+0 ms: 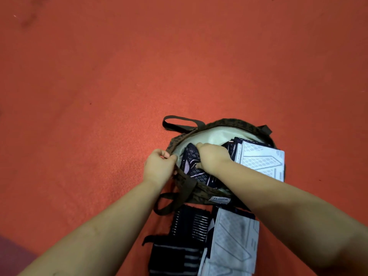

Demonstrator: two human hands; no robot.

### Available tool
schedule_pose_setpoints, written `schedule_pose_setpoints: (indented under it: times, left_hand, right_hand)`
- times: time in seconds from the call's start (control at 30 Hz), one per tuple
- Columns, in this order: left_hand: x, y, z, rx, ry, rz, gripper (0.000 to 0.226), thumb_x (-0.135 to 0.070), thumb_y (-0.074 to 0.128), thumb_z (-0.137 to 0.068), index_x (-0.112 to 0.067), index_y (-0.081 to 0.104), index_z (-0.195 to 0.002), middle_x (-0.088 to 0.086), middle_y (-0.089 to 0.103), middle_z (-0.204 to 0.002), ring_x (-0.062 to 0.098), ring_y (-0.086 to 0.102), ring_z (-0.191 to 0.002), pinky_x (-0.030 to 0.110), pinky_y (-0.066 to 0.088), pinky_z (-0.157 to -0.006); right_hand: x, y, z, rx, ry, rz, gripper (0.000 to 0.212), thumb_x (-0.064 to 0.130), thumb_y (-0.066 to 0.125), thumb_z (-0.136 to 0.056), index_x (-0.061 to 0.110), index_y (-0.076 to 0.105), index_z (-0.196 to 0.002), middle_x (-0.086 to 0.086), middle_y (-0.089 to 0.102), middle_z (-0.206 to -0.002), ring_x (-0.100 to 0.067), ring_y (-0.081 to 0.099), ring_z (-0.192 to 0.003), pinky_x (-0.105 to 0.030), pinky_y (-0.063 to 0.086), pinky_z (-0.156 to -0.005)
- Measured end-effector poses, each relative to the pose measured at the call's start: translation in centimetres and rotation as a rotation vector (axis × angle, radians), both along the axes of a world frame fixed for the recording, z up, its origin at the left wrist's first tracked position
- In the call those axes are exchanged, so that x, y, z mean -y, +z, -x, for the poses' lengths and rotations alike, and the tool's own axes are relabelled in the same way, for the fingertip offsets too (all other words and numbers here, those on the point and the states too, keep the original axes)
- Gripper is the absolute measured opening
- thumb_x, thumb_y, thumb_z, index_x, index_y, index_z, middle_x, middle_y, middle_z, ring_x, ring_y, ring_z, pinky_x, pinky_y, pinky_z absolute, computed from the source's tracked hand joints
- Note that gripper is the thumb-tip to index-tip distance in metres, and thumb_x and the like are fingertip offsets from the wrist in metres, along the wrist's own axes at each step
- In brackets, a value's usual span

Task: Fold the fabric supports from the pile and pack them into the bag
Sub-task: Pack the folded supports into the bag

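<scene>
— Pile (209, 244) location?
— Floor (99, 76), just before the bag (219, 200).
— Hands?
— Left hand (159, 166) pinches the rim, holding the mouth open; right hand (213, 158) grips a dark support (193, 166), pressing it inside.

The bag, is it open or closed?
Open. The left hand holds the bag rim back, and its pale lining and folded supports show inside.

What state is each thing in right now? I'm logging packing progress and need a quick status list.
Bag: open, mouth held wide, partly filled.
Left hand: grips the bag's rim.
Right hand: inside the bag, pressing on the dark support.
Dark support: folded, in the bag.
White support: folded, sticking out over the bag's rim.
Pile: still unpacked, on the floor beside the bag.
</scene>
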State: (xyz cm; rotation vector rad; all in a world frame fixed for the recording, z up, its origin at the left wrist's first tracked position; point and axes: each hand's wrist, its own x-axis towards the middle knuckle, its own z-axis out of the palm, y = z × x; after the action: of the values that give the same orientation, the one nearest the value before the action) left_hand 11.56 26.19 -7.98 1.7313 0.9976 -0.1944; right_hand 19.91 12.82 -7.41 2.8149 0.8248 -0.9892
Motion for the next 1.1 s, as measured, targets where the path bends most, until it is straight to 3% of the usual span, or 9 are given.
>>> schedule_pose_setpoints:
  times: [0.13, 0.2, 0.3, 0.47, 0.67, 0.77, 0.87, 0.97, 1.1]
  left_hand:
    - [0.0, -0.4, -0.1, 0.047, -0.021, 0.057, 0.023, -0.02, 0.068, -0.085, -0.015, 0.048, -0.075, 0.005, 0.059, -0.058, 0.011, 0.058, -0.041, 0.032, 0.048, -0.058]
    - [0.1, -0.6, 0.0, 0.059, -0.016, 0.079, 0.022, -0.019, 0.068, -0.085, -0.014, 0.048, -0.077, 0.005, 0.058, -0.058, 0.005, 0.054, -0.035, 0.029, 0.045, -0.055]
    - [0.1, -0.9, 0.1, 0.049, -0.023, 0.088, 0.02, -0.02, 0.067, -0.086, -0.013, 0.049, -0.079, 0.005, 0.059, -0.057, 0.004, 0.053, -0.034, 0.028, 0.045, -0.054]
    - [0.0, -0.8, 0.0, 0.065, -0.047, 0.095, 0.021, -0.019, 0.066, -0.087, -0.015, 0.048, -0.077, 0.002, 0.058, -0.056, 0.005, 0.055, -0.037, 0.023, 0.044, -0.048]
    - [-0.2, -0.1, 0.2, 0.077, -0.103, 0.02, 0.02, -0.013, 0.062, -0.084, -0.017, 0.046, -0.073, -0.003, 0.052, -0.059, 0.013, 0.051, -0.051, 0.029, 0.041, -0.061]
    - [-0.8, 0.1, -1.4, 0.022, -0.119, -0.14, 0.02, -0.011, 0.06, -0.076, -0.017, 0.046, -0.089, -0.002, 0.055, -0.084, 0.018, 0.055, -0.079, 0.03, 0.043, -0.073]
    - [-1.3, -0.2, -5.2, -0.119, -0.19, -0.112, 0.046, -0.014, 0.057, -0.072, -0.014, 0.045, -0.117, 0.01, 0.059, -0.114, 0.03, 0.057, -0.105, 0.037, 0.048, -0.089]
    - [-0.8, -0.4, -8.5, -0.248, -0.46, -0.177, 0.034, -0.01, 0.055, -0.08, -0.004, 0.057, -0.113, 0.017, 0.065, -0.109, 0.032, 0.062, -0.093, 0.03, 0.045, -0.068]
    - [-0.7, -1.5, -9.7, -0.323, -0.629, -0.298, 0.016, -0.013, 0.062, -0.084, -0.004, 0.06, -0.096, 0.015, 0.066, -0.102, 0.027, 0.056, -0.079, 0.029, 0.041, -0.063]
  right_hand:
    - [0.8, 1.3, 0.9, 0.225, -0.095, -0.169, 0.044, 0.037, 0.06, -0.089, 0.014, 0.047, -0.123, -0.006, 0.054, -0.118, -0.027, 0.05, -0.109, -0.036, 0.038, -0.085]
    - [1.0, 2.1, 1.6, 0.253, -0.146, -0.262, 0.036, 0.033, 0.057, -0.091, 0.015, 0.05, -0.121, -0.005, 0.055, -0.116, -0.026, 0.05, -0.108, -0.036, 0.04, -0.083]
    - [0.8, 1.8, 2.8, 0.186, -0.055, -0.142, 0.039, 0.034, 0.055, -0.093, 0.016, 0.048, -0.127, -0.006, 0.051, -0.122, -0.026, 0.046, -0.114, -0.035, 0.041, -0.083]
    - [0.5, -0.8, 1.7, -0.027, 0.009, 0.043, 0.08, 0.048, 0.062, -0.085, 0.025, 0.021, -0.149, -0.007, 0.025, -0.154, -0.03, 0.026, -0.138, -0.039, 0.025, -0.111]
    - [0.6, -2.1, 0.8, -0.228, 0.059, -0.016, 0.08, 0.039, 0.064, -0.087, 0.031, 0.016, -0.15, -0.003, 0.01, -0.159, -0.03, 0.013, -0.144, -0.036, 0.014, -0.116]
    - [0.5, -2.4, 1.3, -0.098, -0.008, -0.111, 0.067, 0.03, 0.061, -0.09, 0.026, 0.028, -0.148, -0.005, 0.023, -0.156, -0.028, 0.021, -0.142, -0.034, 0.016, -0.115]
    - [0.6, -2.9, 1.5, 0.069, -0.253, -0.243, 0.052, 0.024, 0.059, -0.089, 0.018, 0.044, -0.138, -0.006, 0.049, -0.137, -0.027, 0.04, -0.128, -0.033, 0.032, -0.105]
    - [0.3, -3.3, 0.3, 0.042, -0.388, -0.113, 0.041, 0.035, 0.056, -0.091, 0.012, 0.049, -0.124, -0.01, 0.061, -0.117, -0.031, 0.052, -0.111, -0.035, 0.042, -0.086]
    - [-0.5, -4.1, -0.5, -0.054, -0.389, -0.047, 0.04, 0.038, 0.051, -0.093, 0.016, 0.048, -0.127, -0.009, 0.06, -0.119, -0.03, 0.05, -0.116, -0.036, 0.034, -0.095]
